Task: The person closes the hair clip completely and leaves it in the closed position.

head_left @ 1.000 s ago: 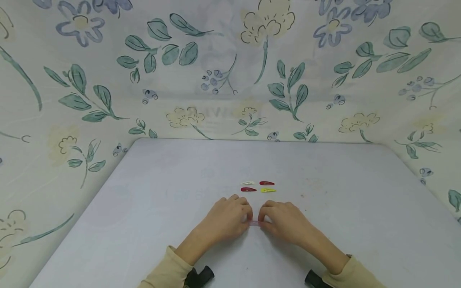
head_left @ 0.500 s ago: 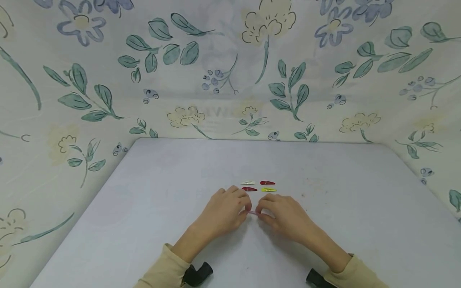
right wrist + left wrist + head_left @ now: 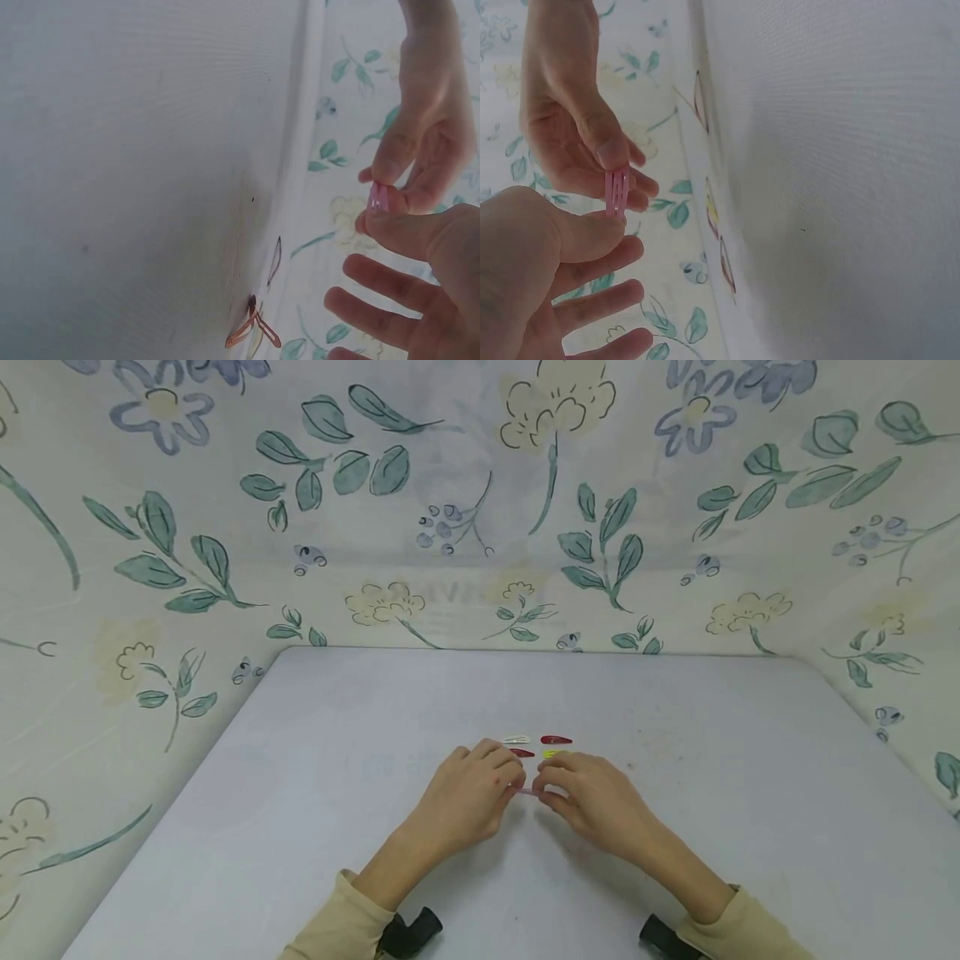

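Note:
A pink snap hair clip (image 3: 616, 193) is stretched between both hands, each pinching one end with thumb and fingertips. My left hand (image 3: 472, 793) has its end from the left, and my right hand (image 3: 600, 797) has the other. In the head view only a short pink strip of the clip (image 3: 528, 792) shows between the fingertips. Just beyond the hands, several more hair clips lie in two rows: a white clip (image 3: 516, 740), a red clip (image 3: 557, 740), a second red clip (image 3: 523, 752) and a yellow clip (image 3: 550, 752). Fingers partly cover the two nearer ones.
The clips lie on a white tabletop (image 3: 375, 718). Floral cloth (image 3: 450, 527) hangs behind and along both sides of it. A black wrist device (image 3: 412, 933) shows under the left sleeve, and another black device (image 3: 667, 937) sits by the right sleeve.
Both hands have moved forward with the pink hair clip, closer to the laid-out clips. They now overlap the nearer red and yellow clips in the head view. The pinch has stayed the same.

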The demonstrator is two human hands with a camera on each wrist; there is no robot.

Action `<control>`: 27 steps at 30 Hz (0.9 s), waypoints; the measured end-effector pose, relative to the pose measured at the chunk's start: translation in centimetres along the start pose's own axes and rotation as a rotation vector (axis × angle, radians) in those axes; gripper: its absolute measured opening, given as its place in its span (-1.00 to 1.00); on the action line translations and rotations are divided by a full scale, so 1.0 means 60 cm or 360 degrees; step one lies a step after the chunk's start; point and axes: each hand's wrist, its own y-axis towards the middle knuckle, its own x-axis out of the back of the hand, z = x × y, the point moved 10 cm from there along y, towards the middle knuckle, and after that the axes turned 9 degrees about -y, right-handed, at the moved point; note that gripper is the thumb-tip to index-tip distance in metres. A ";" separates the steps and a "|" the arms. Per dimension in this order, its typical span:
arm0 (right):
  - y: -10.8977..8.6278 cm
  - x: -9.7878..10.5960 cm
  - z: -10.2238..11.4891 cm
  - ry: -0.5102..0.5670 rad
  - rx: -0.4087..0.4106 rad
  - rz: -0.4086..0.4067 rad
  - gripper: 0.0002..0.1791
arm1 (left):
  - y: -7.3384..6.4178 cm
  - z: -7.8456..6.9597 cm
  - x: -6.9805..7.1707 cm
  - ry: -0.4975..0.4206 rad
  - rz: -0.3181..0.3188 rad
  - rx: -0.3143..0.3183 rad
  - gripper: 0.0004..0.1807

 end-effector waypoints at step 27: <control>0.001 -0.008 -0.002 0.0078 0.0037 0.0050 -0.88 | -0.002 0.006 -0.007 -0.0100 0.0012 0.0023 -0.87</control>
